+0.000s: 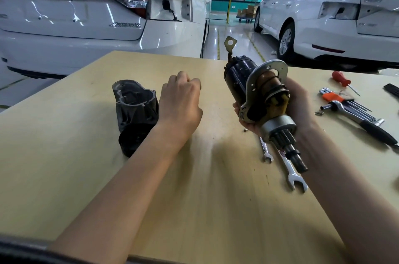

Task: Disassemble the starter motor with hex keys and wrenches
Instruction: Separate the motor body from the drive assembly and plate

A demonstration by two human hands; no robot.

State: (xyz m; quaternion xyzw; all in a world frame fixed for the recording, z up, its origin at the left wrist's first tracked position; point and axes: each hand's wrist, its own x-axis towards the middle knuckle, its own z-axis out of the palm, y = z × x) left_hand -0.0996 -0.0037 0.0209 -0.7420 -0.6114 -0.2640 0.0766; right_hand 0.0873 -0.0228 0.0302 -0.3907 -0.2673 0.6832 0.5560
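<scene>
**Starter Motor Partly Stripped: Core Assembly in Right Hand, Nose Housing on Bench**

The right hand (pixel 300 108) grips the starter motor core (pixel 254 91) from beneath and behind, fingers wrapped around its middle just below the silver mounting plate (pixel 268 78). The assembly is held clear of the wooden bench (pixel 194 177), tilted so that the pinion gear and shaft (pixel 287 145) point down toward the person and the dark cylindrical body points away. A brass terminal lug (pixel 230 44) stands up from the far end of the body.

The left hand (pixel 181 99) hovers over the bench with its fingers loosely curled under. Whether anything small sits between the fingertips cannot be determined.

Immediately left of the left hand, the detached black nose housing (pixel 133 112) lies on its side on the bench, its open cavity facing up.

Below the held assembly, two open-ended wrenches (pixel 289 168) lie on the bench, partly hidden by the shaft. To the right lie a ratchet handle (pixel 362 123), a set of hex keys (pixel 354 108) in an orange holder, and a red-handled screwdriver (pixel 341 79). A few small loose fasteners (pixel 318 113) rest beside the ratchet head.

Two white cars (pixel 86 15) are parked beyond the bench.
</scene>
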